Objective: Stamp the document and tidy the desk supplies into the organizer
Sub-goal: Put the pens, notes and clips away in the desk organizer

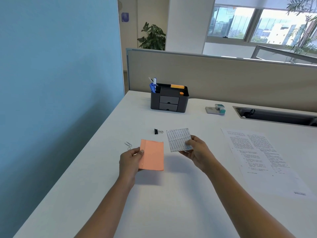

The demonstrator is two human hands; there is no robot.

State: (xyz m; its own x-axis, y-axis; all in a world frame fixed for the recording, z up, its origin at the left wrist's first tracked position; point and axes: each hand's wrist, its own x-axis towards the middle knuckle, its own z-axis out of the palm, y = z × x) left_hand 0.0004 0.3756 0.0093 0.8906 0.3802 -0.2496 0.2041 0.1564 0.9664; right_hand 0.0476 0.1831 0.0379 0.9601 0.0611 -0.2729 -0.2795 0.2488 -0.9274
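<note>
My left hand (131,160) pinches an orange sticky-note pad (152,155) by its left edge, just above the white desk (171,203). My right hand (197,152) pinches a grey printed backing sheet (178,139) at its lower right corner, held beside the pad. The printed document (257,157) lies flat to the right. A teal and white stamp (219,108) rests on a grey pad further back. The dark organizer (169,100) stands at the back, with blue pens and orange notes in its top slots and both drawers closed.
A black binder clip (157,131) lies just behind the sticky-note pad. Paper clips (128,145) sit left of my left hand, near the desk's left edge. A cable slot (274,115) opens at the back right. A beige partition (223,74) runs behind the desk.
</note>
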